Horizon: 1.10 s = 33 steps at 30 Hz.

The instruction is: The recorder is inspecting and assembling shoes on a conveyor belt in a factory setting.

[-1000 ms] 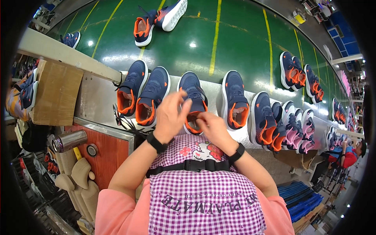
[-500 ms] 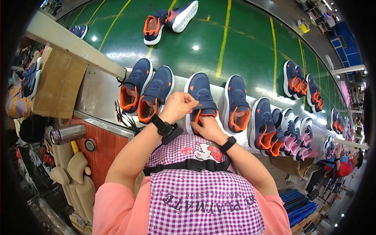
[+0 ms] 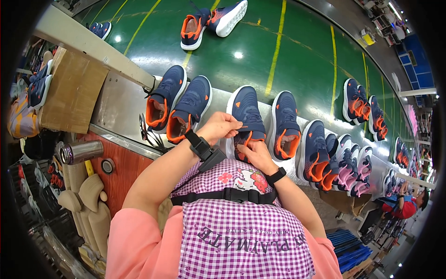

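In front of me a navy sneaker (image 3: 245,107) with a white sole and orange lining stands with its toe away from me. My left hand (image 3: 220,127) pinches the orange-edged end of its strap (image 3: 253,127) between thumb and fingertips. At the heel, my right hand (image 3: 256,155) grips the shoe's collar, its thumb at the orange opening; its other fingers are partly hidden. Just left stand two matching sneakers, one upright sneaker (image 3: 168,95) and its neighbour (image 3: 193,97). Close on the right is another navy sneaker (image 3: 285,122), its strap lying across.
Beyond the metal ledge (image 3: 121,104) runs a green belt (image 3: 251,51) carrying more sneakers. Navy and pink sneakers (image 3: 344,153) line the ledge to the right. A pale metal bar (image 3: 93,49), a cardboard box (image 3: 74,90) and a metal flask (image 3: 82,152) are at left. A person (image 3: 402,207) sits far right.
My right hand has drawn back toward the heel, and more of the orange opening shows. My left hand still pinches the strap end. The whole view has shifted slightly.
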Tool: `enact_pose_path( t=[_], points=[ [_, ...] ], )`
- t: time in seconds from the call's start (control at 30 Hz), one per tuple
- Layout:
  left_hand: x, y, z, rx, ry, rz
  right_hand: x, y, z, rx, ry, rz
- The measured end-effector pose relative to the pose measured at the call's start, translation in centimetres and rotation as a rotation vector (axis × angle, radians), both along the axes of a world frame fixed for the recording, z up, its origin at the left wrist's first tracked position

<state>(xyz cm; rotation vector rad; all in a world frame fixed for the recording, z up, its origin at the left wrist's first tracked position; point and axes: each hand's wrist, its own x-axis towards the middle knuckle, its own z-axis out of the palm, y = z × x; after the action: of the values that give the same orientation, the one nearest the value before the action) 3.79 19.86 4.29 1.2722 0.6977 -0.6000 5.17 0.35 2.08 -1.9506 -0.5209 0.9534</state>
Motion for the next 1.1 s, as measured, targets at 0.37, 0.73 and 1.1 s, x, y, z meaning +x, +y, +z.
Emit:
enact_pose_path(
  t=[0.37, 0.73, 1.1],
  points=[
    [-0.9, -2.1, -1.2, -0.022, 0.077, 0.049, 0.5, -0.4, -1.4, 0.027, 0.113, -0.020],
    [-1.3, -0.3, -4.5, 0.239, 0.135, -0.196, -0.3, 1.1, -1.8, -0.036, -0.168, 0.041],
    [-1.6, -2.1, -5.7, -0.085, -0.066, 0.026, -0.6, -8.5, 2.4, -0.309, -0.799, -0.002]
  ],
)
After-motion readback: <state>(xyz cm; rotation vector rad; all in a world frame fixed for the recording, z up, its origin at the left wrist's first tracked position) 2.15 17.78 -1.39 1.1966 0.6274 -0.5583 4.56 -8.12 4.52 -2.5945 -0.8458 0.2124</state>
